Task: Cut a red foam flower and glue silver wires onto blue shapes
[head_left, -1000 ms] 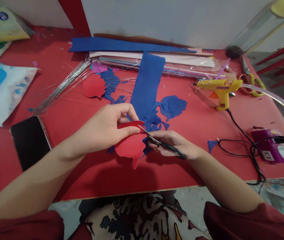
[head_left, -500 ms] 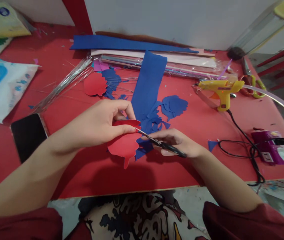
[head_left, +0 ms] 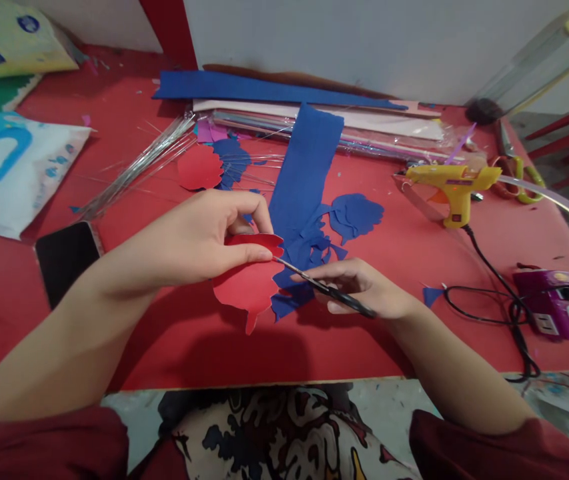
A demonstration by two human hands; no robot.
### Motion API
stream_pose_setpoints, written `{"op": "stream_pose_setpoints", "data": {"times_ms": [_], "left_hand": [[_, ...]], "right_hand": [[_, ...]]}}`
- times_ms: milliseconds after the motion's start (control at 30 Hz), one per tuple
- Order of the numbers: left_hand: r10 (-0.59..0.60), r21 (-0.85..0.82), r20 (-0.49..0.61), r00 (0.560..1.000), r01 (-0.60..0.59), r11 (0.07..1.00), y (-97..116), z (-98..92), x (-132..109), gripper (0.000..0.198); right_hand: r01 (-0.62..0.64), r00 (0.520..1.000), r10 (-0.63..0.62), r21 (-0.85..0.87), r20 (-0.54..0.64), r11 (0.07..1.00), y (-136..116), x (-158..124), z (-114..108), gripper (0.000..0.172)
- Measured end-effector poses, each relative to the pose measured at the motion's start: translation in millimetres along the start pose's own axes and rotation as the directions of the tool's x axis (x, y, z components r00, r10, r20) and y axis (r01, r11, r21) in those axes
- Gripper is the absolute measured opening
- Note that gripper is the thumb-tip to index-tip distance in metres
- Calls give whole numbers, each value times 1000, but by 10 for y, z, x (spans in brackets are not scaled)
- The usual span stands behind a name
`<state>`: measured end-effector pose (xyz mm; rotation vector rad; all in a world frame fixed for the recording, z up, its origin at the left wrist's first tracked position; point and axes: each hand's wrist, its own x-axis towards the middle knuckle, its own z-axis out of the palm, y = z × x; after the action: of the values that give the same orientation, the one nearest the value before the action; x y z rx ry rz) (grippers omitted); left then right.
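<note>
My left hand (head_left: 199, 240) pinches a red paper cut-out (head_left: 247, 283) shaped like a scalloped petal, together with a blue paper layer (head_left: 289, 297) behind it, just above the red table (head_left: 174, 347). My right hand (head_left: 364, 287) is closed on small black-handled scissors (head_left: 327, 290). Their blade tips meet the right edge of the red cut-out near my left thumb. A long blue paper strip (head_left: 304, 173) lies right behind my hands, with cut blue petal shapes (head_left: 354, 217) beside it.
A yellow glue gun (head_left: 451, 183) with a black cord stands at the right, near a purple power strip (head_left: 554, 307). A black phone (head_left: 67, 257) lies at the left. Thin wires (head_left: 139, 167), another red petal (head_left: 199, 168), stacked paper sheets (head_left: 314, 113) and orange-green scissors (head_left: 517, 173) lie behind.
My left hand has turned the red cut-out slightly and shifted it left. The scissors stay at its right edge, and more blue paper shows beneath.
</note>
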<state>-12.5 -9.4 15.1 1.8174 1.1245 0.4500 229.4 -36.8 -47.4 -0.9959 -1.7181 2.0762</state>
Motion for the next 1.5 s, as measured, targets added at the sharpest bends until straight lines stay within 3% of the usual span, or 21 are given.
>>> {"op": "stream_pose_setpoints", "data": {"times_ms": [833, 1500], "left_hand": [[2, 158, -65, 998, 8, 987, -25, -77, -62, 20], [-3, 90, -68, 998, 9, 996, -47, -71, -73, 14]], "right_hand": [[-13, 997, 15, 23, -75, 1000, -16, 7, 15, 52], [-9, 998, 11, 29, -59, 1000, -18, 17, 20, 48]]}}
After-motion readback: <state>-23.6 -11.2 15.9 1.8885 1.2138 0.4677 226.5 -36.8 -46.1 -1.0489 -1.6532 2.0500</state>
